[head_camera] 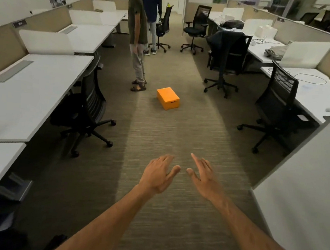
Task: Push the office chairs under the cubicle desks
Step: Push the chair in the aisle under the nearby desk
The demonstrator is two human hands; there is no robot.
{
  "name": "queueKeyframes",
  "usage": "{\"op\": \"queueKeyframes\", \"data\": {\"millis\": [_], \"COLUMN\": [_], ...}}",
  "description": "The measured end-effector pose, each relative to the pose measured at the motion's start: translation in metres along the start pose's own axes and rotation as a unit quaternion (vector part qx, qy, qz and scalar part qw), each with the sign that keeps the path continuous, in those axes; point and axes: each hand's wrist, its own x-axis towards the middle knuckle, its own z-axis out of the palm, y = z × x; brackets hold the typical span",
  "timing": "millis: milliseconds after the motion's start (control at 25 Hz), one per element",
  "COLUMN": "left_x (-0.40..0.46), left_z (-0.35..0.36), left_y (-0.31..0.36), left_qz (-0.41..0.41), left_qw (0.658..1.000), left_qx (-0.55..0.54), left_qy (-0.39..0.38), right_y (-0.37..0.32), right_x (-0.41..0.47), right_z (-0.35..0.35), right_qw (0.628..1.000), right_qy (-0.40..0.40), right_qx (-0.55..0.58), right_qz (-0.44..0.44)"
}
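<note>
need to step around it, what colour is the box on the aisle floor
Orange; the box shows plainly in the head view, lying on the carpet.

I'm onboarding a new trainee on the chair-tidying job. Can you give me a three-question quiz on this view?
1. True or false: the left hand is gripping a chair.
2. What lies on the carpet in the middle of the aisle? A) orange box B) backpack C) monitor
3. Fill in: the chair with a jacket over its back stands on the ___ side of the aisle.

Key: 1 false, both it and the right hand are open and empty; 2 A, the orange box; 3 right.
</note>
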Motion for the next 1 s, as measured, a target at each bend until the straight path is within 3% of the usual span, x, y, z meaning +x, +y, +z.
{"op": "queueKeyframes", "data": {"millis": [560, 760, 1000], "left_x": [0.332, 0.428, 0.542], "left_z": [-0.029, -0.037, -0.048], "left_y": [-0.079, -0.097, -0.163], "left_qz": [-0.073, -0.124, -0.134], "left_qw": [0.997, 0.990, 0.989], "left_qx": [0.007, -0.067, -0.057], "left_qy": [0.009, 0.024, 0.015], "right_y": [0.075, 0.084, 0.093], "right_x": [0.359, 0.465, 0.593], "right_z": [-0.032, -0.050, -0.029], "right_qw": [0.995, 0.996, 0.994], "right_qy": [-0.049, -0.054, -0.063], "right_qx": [-0.021, 0.000, 0.010], "right_qz": [-0.079, -0.075, -0.090]}}
